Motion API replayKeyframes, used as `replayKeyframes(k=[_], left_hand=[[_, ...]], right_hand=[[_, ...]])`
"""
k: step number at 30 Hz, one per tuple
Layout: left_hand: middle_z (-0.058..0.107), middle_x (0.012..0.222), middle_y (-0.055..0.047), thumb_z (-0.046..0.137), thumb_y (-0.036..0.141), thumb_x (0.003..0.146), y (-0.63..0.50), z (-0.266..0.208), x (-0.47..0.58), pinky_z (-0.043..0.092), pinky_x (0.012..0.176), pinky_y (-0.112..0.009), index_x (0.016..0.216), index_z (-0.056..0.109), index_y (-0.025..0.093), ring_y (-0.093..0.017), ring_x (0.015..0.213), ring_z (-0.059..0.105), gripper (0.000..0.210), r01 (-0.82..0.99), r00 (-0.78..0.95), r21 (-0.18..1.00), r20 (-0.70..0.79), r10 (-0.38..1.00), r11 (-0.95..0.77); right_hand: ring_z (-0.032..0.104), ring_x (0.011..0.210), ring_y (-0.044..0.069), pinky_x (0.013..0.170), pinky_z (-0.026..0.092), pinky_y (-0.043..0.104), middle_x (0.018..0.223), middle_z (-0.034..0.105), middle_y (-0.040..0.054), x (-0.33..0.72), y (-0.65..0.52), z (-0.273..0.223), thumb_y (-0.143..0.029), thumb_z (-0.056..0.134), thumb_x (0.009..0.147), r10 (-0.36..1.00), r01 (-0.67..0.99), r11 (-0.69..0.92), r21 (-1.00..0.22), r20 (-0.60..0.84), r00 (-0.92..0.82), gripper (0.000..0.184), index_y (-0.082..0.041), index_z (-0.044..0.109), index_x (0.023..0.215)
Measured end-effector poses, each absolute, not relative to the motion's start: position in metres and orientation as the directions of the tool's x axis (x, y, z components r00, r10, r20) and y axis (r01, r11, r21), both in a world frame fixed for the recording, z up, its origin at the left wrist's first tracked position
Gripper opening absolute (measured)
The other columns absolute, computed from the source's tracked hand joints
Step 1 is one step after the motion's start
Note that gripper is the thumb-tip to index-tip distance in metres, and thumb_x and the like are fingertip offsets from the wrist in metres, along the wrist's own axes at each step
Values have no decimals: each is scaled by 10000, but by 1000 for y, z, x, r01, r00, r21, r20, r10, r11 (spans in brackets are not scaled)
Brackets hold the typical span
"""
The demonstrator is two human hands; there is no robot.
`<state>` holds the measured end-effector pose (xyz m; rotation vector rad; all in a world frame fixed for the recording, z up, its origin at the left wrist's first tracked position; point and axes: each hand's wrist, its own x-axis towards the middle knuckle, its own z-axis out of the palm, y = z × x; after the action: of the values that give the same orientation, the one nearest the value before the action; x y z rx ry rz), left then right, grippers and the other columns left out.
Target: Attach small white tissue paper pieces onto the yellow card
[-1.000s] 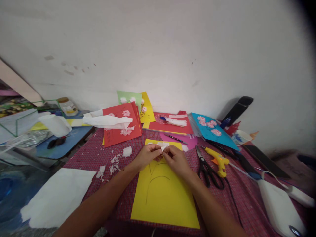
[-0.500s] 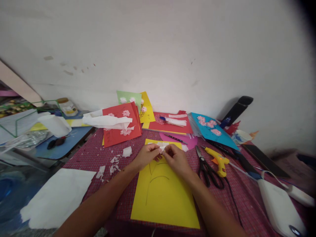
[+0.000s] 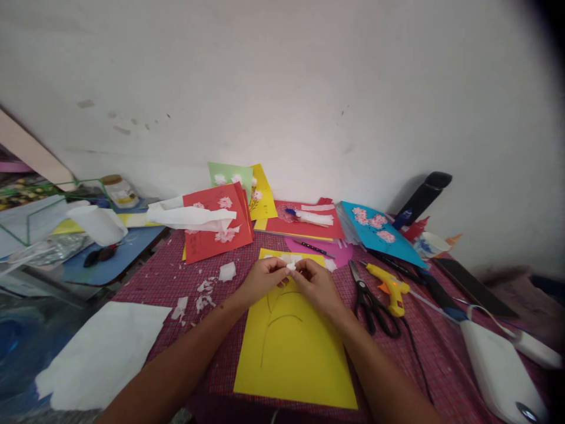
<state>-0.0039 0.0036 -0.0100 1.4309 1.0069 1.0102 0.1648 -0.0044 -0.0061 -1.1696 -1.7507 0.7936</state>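
Note:
Above the top part of a yellow sheet (image 3: pixel 300 359), my left hand (image 3: pixel 263 281) and my right hand (image 3: pixel 318 287) meet, fingertips close together. Between them they pinch a small white piece of tissue paper (image 3: pixel 291 267). Curved pencil-like lines run down the yellow sheet below my hands. More white paper pieces lie behind my fingers at the sheet's top edge, partly hidden. A loose white square (image 3: pixel 227 271) and torn scraps (image 3: pixel 205 294) lie left of the sheet.
To the right lie black-handled scissors (image 3: pixel 373 306) and a yellow glue gun (image 3: pixel 392 285) with its cord. A blue card (image 3: pixel 382 235) and red cards (image 3: pixel 216 227) with pink paper flowers stand behind. A large white sheet (image 3: pixel 101 353) lies front left; a white box (image 3: pixel 503 371) sits at right.
My fingers have shifted slightly around the white tissue piece, which shows a little more between the fingertips. Everything else looks the same.

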Motion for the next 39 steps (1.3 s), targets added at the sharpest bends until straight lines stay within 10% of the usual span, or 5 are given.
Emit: replayKeyframes(k=[18, 28, 39], left_hand=[[629, 621, -18, 598, 272, 748, 4, -9, -6, 487, 516, -215, 770, 564, 137, -120, 546, 615, 141, -64, 140, 997, -34, 990, 43], [581, 573, 13, 606, 303, 726, -5, -8, -5, 369, 372, -176, 791, 617, 136, -78, 408, 496, 180, 189, 431, 975, -187, 883, 114], [615, 680, -28, 670, 342, 740, 1, -7, -5, 460, 478, -209, 868, 613, 109, -91, 515, 567, 271, -157, 347, 975, -94, 933, 157]], right_hand=[[457, 464, 123, 455, 334, 226, 520, 528, -31, 176, 9, -11, -290, 535, 770, 991, 304, 130, -944, 134, -9, 135, -184, 552, 687], [427, 410, 99, 428, 312, 221, 482, 524, -35, 176, 8, -3, -294, 603, 729, 998, 84, 47, -995, 44, -35, 143, -172, 563, 668], [416, 412, 89, 438, 305, 218, 488, 523, -41, 172, 1, 1, -268, 594, 740, 972, -15, 17, -1000, 20, -232, 112, -171, 571, 689]])
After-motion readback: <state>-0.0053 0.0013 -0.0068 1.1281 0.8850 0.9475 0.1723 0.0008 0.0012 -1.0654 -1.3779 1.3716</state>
